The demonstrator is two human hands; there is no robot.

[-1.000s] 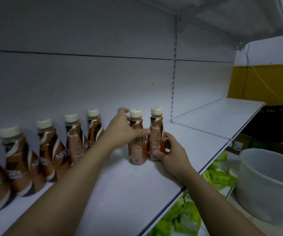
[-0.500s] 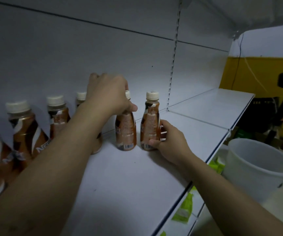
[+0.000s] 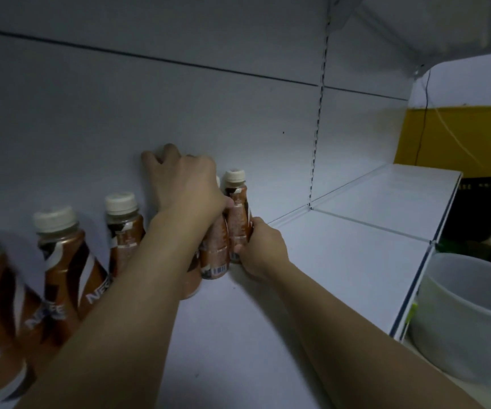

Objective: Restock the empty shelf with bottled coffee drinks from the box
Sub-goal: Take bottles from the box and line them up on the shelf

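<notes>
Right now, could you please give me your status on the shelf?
Left hand grips second-last bottle. Right hand grips end bottle. Both on shelf. Nothing blocking.

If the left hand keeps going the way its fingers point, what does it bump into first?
Most likely the white back wall of the shelf. The left hand, curled over a coffee bottle, points at it with nothing between. It looks very close, maybe touching; depth is unclear.

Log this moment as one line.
step: placing | left hand: grips bottle | right hand: grips end bottle | both: standing on shelf, right of row
</notes>
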